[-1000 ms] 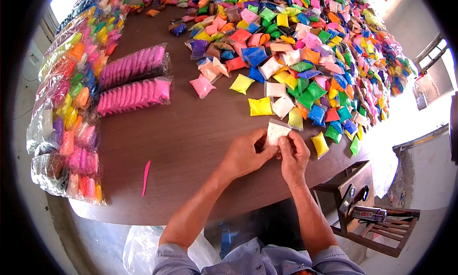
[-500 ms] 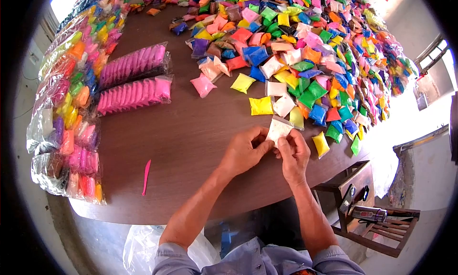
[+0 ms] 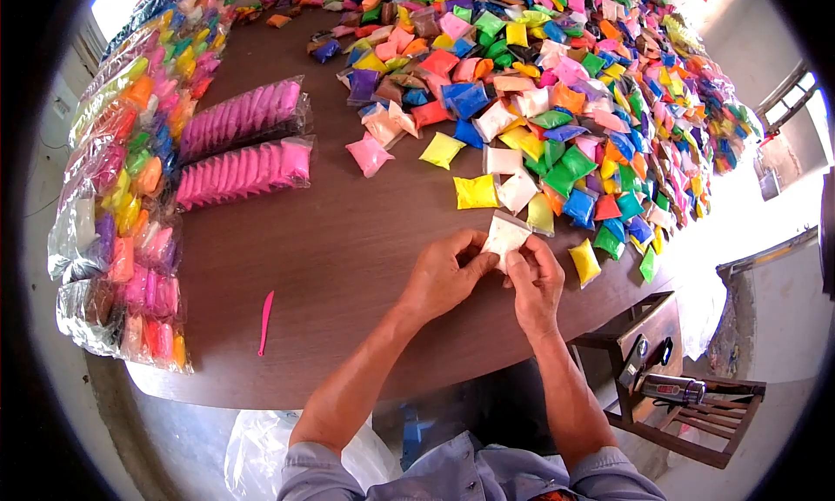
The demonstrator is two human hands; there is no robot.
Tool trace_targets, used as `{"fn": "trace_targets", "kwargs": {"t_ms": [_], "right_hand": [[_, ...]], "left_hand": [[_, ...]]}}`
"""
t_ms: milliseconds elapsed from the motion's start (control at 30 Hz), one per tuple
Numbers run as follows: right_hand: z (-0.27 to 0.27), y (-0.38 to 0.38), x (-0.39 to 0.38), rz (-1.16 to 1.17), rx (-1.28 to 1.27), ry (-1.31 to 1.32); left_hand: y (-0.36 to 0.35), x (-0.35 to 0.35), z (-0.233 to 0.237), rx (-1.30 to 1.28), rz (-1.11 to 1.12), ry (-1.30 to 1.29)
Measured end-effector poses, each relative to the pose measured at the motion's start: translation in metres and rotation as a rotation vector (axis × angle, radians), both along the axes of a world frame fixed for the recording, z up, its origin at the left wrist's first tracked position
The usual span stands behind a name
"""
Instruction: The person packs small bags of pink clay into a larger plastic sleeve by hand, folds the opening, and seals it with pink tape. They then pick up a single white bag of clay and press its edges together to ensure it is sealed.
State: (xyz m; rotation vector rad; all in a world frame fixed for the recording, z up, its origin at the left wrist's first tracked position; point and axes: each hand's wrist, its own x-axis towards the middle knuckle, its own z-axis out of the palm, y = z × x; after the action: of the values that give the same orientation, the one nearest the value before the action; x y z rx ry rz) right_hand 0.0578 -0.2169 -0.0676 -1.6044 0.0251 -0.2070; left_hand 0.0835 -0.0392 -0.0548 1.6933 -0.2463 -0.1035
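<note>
A small clear packet with white filling point(image 3: 507, 234) is pinched between both my hands above the table. My left hand point(image 3: 448, 273) grips its left side with thumb and fingers. On the lower right side, my right hand point(image 3: 535, 283) presses it with the thumb on top. Just beyond my fingers lie a pale yellow packet point(image 3: 540, 213), a white packet point(image 3: 517, 191) and a bright yellow packet point(image 3: 476, 192). Another yellow packet point(image 3: 585, 262) rests to the right of my right hand.
A large heap of coloured packets point(image 3: 557, 92) covers the right and far table. Bagged packets point(image 3: 130, 205) line the left edge, beside two rows of pink packets point(image 3: 248, 172). A pink plastic knife point(image 3: 266, 323) lies at front left. A wooden chair point(image 3: 670, 370) stands right.
Almost nothing differs. Both hands keep hold of the white packet, which has shifted very slightly to the left.
</note>
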Motion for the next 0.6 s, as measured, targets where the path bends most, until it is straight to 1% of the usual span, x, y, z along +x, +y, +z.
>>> {"fn": "trace_targets", "kwargs": {"t_ms": [67,200,267,300,367,500,567,600], "right_hand": [[0.001,0.0,0.0,-0.007,-0.019,-0.016],[-0.002,-0.002,-0.002,-0.029,-0.024,0.002],[-0.003,-0.002,-0.002,-0.03,-0.041,0.02],[-0.003,-0.001,-0.002,0.001,-0.046,0.002],[0.0,0.001,-0.001,0.033,-0.051,-0.016],[0.003,0.0,-0.001,0.04,-0.03,-0.033],[0.003,0.0,-0.001,0.049,-0.001,-0.026],[0.004,0.0,-0.001,0.045,-0.015,-0.003]], "left_hand": [[0.002,0.0,0.006,0.083,-0.021,0.023],[0.002,-0.002,0.018,0.116,-0.043,0.068],[-0.002,-0.003,0.014,-0.058,-0.017,0.055],[-0.002,-0.002,0.009,-0.058,-0.017,0.056],[-0.001,0.001,0.001,-0.182,-0.052,0.083],[-0.001,0.001,0.0,-0.15,-0.04,0.063],[0.001,-0.001,0.006,-0.007,-0.021,-0.016],[0.002,-0.001,0.008,-0.007,-0.02,-0.016]]}}
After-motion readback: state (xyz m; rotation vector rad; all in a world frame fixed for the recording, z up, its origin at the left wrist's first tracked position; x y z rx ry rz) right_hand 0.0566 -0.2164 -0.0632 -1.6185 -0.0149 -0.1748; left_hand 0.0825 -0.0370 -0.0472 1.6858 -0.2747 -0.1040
